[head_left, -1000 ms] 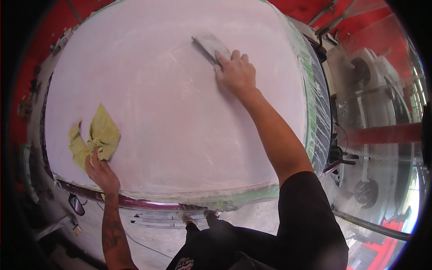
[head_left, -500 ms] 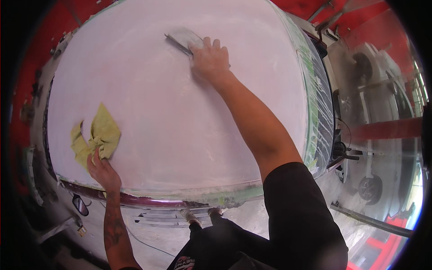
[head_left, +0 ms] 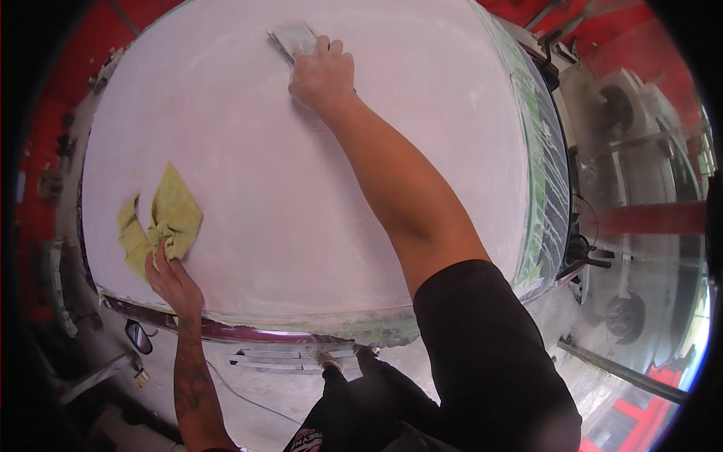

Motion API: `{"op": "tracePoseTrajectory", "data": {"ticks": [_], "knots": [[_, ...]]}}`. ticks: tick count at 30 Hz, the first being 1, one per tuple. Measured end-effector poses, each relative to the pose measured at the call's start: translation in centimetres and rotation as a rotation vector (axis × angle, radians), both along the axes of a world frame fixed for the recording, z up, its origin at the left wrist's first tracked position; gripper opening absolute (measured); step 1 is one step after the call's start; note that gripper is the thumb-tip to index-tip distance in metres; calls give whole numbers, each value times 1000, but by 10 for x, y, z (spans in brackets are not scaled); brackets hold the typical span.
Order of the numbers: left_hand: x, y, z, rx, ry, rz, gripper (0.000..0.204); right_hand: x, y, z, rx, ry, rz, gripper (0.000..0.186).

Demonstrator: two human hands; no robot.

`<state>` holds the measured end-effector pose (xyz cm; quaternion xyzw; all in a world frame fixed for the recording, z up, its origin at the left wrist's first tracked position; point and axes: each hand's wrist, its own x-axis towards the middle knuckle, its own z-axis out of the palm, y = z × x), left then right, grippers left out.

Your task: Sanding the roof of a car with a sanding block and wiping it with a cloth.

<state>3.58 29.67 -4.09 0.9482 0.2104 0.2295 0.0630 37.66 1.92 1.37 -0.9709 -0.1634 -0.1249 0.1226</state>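
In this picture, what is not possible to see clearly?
In the head view:
Underside of the grey tool: against the pale panel.
Much of its top: under the right hand.
Part of yellow cloth: behind the left hand.
Panel's far edge: cut by picture's top.
Wheel at right: blurred, perhaps by haze.

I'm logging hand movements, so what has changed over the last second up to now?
The right hand has slid the flat grey block leftward and farther away across the pale pink panel. Nothing was newly taken hold of or let go. The left hand stayed at the yellow cloth, which lies much as before on the panel's left part.
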Motion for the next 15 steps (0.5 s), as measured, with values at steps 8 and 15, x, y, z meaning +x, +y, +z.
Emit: {"op": "tracePoseTrajectory", "data": {"ticks": [8,15], "knots": [[1,-5,6,15,9,14,42,19,-210,7,-120,218,-655,54],[4,-7,7,14,18,41,43,27,34,12,-29,116,-82,38]]}}
